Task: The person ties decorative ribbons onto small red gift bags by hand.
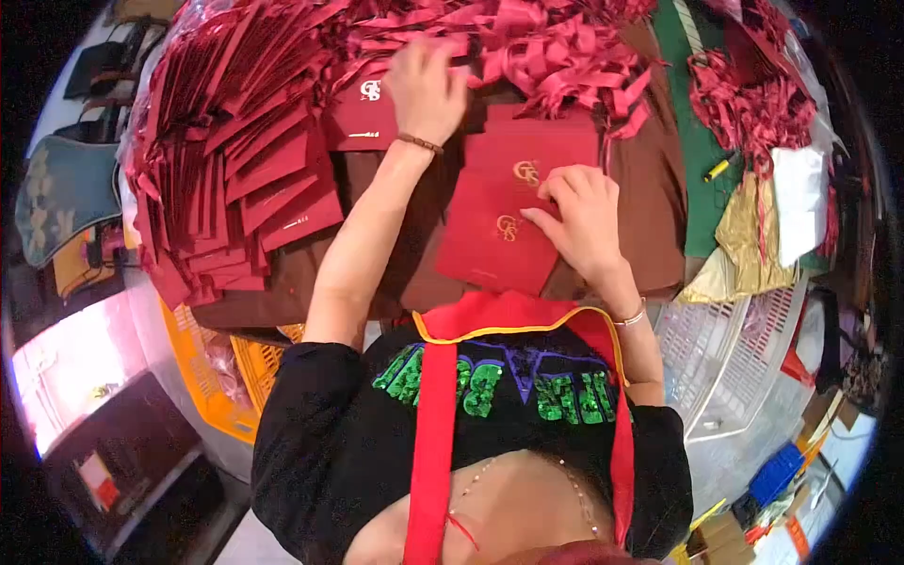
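My left hand [426,89] is stretched to the far side, smeared by motion, beside a flat red piece with a white mark [363,125] and the edge of a heap of red satin ribbons [556,56]. Whether its fingers hold anything cannot be made out. In front of me, flat red pieces with gold marks [485,235] overlap in a small pile; they look like flat paper bags or cards. Over their right side rests my right hand [586,218], its thumb and curled fingers apart, touching the top surface, with nothing visible between them.
Many red flat pieces [297,184] fan out at the left on a brown cloth [650,217]. Toward the right lie more ribbons [753,108], a yellow marker [720,168], gold wrapping [749,231] and white paper [799,202]. Orange [202,358] and white crates [720,358] stand below the table.
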Tool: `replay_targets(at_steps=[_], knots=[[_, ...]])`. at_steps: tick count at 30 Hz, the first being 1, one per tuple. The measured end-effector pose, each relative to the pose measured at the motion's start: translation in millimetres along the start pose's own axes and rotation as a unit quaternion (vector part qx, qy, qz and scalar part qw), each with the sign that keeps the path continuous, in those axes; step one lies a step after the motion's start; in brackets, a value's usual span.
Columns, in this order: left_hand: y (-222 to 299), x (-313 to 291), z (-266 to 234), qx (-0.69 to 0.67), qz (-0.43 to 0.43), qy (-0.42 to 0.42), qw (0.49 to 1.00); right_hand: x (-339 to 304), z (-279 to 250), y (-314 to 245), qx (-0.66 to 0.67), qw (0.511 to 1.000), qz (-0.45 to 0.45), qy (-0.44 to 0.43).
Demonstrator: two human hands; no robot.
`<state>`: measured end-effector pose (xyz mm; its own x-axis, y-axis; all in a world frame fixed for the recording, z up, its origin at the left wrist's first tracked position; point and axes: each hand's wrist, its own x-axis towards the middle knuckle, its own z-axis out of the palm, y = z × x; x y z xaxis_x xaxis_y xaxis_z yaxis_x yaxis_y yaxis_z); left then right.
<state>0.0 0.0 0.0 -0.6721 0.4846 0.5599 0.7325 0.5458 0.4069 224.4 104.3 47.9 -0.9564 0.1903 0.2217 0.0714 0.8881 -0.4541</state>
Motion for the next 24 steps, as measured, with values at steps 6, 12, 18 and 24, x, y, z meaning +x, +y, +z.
replay_targets(at_steps=[6,12,18,24], knots=[[56,3,38,-0.070,0.082,-0.164,0.981,-14,-12,-8,0.172,0.984,-0.015,-0.047],[16,12,34,-0.379,-0.039,-0.299,0.875,-22,-20,-3,0.280,0.952,0.058,-0.106],[4,5,-67,-0.644,-0.266,-0.229,0.679,-25,-8,-2,0.278,0.950,0.059,-0.129],[-14,-51,-121,-0.663,-0.328,-0.225,0.634,-32,8,-16,0.082,0.996,-0.033,0.005]])
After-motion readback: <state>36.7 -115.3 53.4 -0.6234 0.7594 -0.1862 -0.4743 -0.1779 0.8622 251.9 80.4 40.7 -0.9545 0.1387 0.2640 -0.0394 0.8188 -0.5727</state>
